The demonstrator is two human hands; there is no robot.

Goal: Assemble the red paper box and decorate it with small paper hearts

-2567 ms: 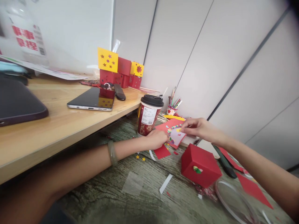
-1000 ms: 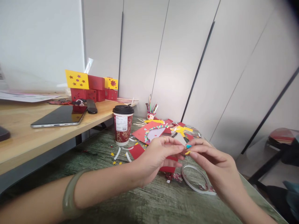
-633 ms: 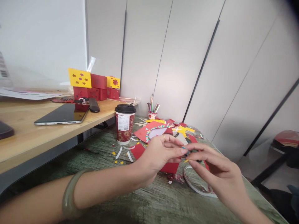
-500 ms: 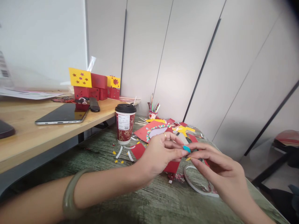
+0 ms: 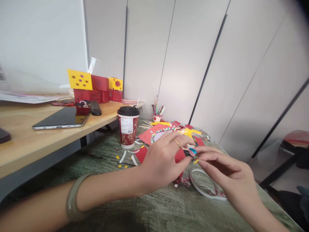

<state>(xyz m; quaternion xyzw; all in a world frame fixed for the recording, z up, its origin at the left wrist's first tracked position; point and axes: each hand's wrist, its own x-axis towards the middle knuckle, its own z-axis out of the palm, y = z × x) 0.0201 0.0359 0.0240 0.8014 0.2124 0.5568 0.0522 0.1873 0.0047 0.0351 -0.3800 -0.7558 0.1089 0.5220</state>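
Note:
Over the table, my right hand point(image 5: 229, 166) pinches a small yellow paper piece point(image 5: 196, 161) between thumb and finger. A small bright blue piece point(image 5: 192, 150) sits at the tip of its upper fingers; whether it is stuck or held there I cannot tell. My left hand point(image 5: 166, 156), with a gold ring, is close beside it, thumb and fingers apart and nothing visible in them. Behind the left hand lies a red card point(image 5: 146, 135) with a multicoloured border around a white oval, partly hidden. Below the hands rests a loop of white strip point(image 5: 202, 191).
A lidded paper cup point(image 5: 127, 129) stands left of the hands. Paper scraps, white strips and yellow stars point(image 5: 119, 166) lie around. A pen cup point(image 5: 157, 118) is at the back. The raised wooden desk point(image 5: 106, 120) at left carries a tablet point(image 5: 62, 117) and red boxes point(image 5: 100, 83).
The fingers of my left hand have come apart and let go of the blue piece, which stays at my right fingertips. The left hand has turned with its back upward.

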